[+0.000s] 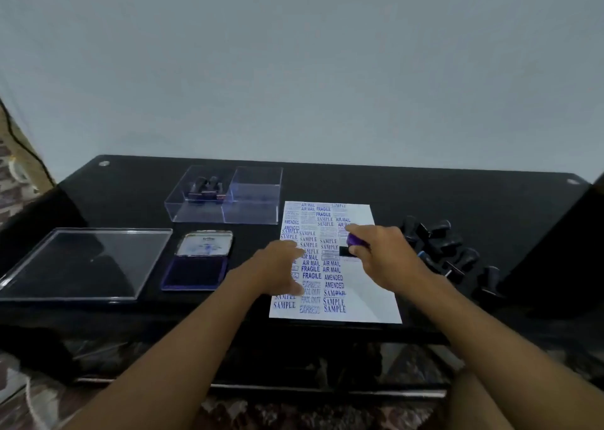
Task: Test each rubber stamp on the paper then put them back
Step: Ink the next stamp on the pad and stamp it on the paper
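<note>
- I have my right hand (380,255) over the middle of the white sheet of paper (369,302), thumb and fingers curled round a small rubber stamp with a purple-inked face and dark handle (353,243); its inked end tips up and to the left, and I cannot tell whether it touches the sheet.
- My left hand (277,268) lies on the paper's left edge with fingers spread and straight, holding nothing.
- The paper lies flat on the black glossy table (457,197), right of centre, covered in blue prints: SAMPLE, AIR MAIL, FRAGILE, AMENDED, EXPRESS.
- To the right of the paper I see a loose cluster of black-handled stamps (447,250) lying on the table, just beside my right wrist.
- Behind the paper on the left stands a clear plastic box with two compartments (255,214); a few stamps (206,188) sit in its left compartment.
- Left of the paper lies an open purple ink pad (196,273), its lid (206,243) tipped back.
- At the far left I see a flat clear plastic lid (85,263) resting on the table.
</note>
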The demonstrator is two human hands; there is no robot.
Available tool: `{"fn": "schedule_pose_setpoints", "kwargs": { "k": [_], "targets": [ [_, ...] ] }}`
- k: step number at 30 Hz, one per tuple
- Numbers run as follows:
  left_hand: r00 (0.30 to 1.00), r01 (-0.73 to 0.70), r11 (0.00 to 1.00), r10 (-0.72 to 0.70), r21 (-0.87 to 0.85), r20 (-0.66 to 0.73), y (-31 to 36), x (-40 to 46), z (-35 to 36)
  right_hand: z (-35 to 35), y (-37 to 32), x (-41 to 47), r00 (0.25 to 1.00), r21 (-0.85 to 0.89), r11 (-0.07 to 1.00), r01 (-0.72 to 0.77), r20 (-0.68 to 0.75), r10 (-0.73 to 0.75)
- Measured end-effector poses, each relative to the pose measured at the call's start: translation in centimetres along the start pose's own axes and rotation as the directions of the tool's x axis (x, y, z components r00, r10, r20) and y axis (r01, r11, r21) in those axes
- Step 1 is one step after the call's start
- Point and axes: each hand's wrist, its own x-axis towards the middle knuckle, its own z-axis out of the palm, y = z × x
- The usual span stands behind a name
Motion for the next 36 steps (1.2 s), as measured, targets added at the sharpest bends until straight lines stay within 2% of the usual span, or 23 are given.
{"fn": "schedule_pose_setpoints", "kwargs": {
  "k": [2,7,18,36],
  "targets": [
    [0.999,0.007,1.000,-0.009,0.028,0.048,1.1,0.5,0.3,-0.5,1.0,-0.4,1.000,-0.021,1.000,-0.014,0.025,0.015],
    [0.997,0.032,0.999,-0.030,-0.026,0.064,1.4,0.9,0.1,-0.5,2.2,-0.4,0.999,-0.082,0.997,0.000,0.042,0.004],
    [0.998,0.039,0.998,-0.036,-0.050,0.059,1.4,0.6,0.1,1.0,2.7,-0.2,0.998,-0.006,1.000,0.000,0.062,0.001],
    [0.996,0.048,0.997,-0.043,-0.062,0.075,1.1,0.7,0.5,2.1,3.1,-0.2,0.998,0.027,0.999,0.024,0.063,-0.026]
  ]
}}
